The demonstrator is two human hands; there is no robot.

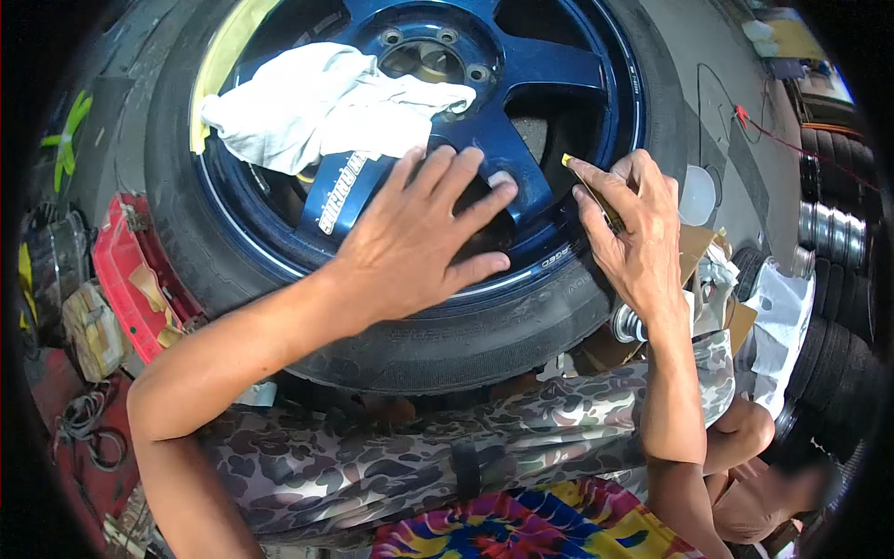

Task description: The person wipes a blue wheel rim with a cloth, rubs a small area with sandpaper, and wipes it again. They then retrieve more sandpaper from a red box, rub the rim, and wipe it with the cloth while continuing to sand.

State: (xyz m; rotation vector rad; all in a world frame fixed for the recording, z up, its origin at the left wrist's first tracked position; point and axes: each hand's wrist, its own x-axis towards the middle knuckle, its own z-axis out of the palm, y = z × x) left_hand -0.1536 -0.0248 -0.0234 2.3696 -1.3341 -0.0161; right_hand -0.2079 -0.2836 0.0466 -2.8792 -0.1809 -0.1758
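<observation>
A blue alloy wheel [551, 63] with a black tire [447, 349] lies flat in front of me. My left hand [419, 228] is spread open over a lower spoke, fingertips beside the white cloth. This crumpled cloth [307, 107] covers part of the hub and left spokes. White lettering [343, 193] shows on a spoke left of that hand. At the rim's right edge, my right hand [638, 228] is closed round a slim yellow-and-dark object [567, 160], mostly hidden by the fingers; its kind I cannot tell. Yellow tape [223, 61] runs along the upper left rim.
A red tray [126, 279] stands left of the tire, near green tape-like strips [65, 140] on the floor. Cardboard [694, 247] and a white plastic bag [778, 317] lie at right. Stacked tires [833, 307] line the far right. Another person [754, 503] is at lower right.
</observation>
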